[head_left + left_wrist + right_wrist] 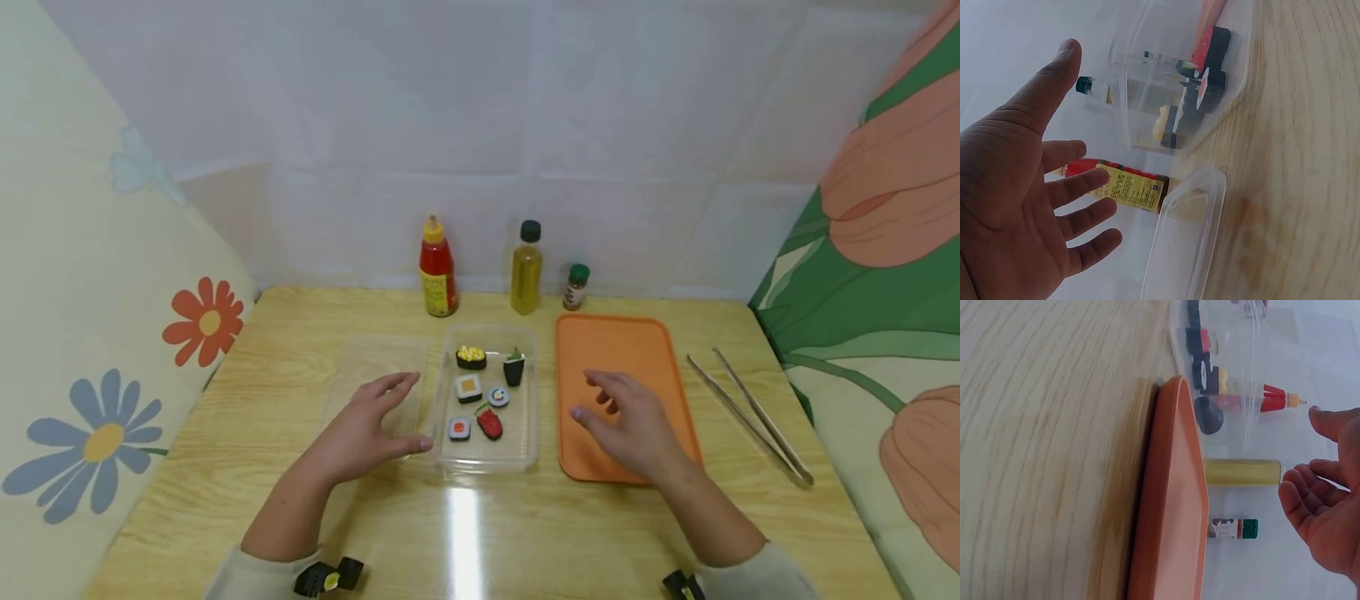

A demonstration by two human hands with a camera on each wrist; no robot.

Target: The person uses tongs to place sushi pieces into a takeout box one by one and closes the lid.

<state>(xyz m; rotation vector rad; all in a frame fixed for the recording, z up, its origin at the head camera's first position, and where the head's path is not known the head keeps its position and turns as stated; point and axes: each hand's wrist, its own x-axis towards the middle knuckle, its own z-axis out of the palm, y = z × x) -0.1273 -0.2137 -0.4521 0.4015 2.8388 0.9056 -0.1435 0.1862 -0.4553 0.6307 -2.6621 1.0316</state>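
Note:
In the head view a clear plastic container [517,450] stands mid-table with several sushi pieces in it, among them a corn-topped one [471,357], a red one [490,423] and a dark cone-shaped one [513,368]. My left hand [375,429] hovers over the clear lid [375,354] left of the container, thumb and fingers spread, holding nothing. Above the orange tray [600,454] is my right hand [630,421], empty, its fingers loosely bent. The left wrist view shows the left palm [1010,212] bare beside the container wall.
Behind the container stand a red sauce bottle [438,275], a bottle of yellow oil [527,275] and a small green-capped spice jar [575,290]. Metal tongs [750,417] lie right of the tray. A white cloth [450,100] hangs along the table's back edge.

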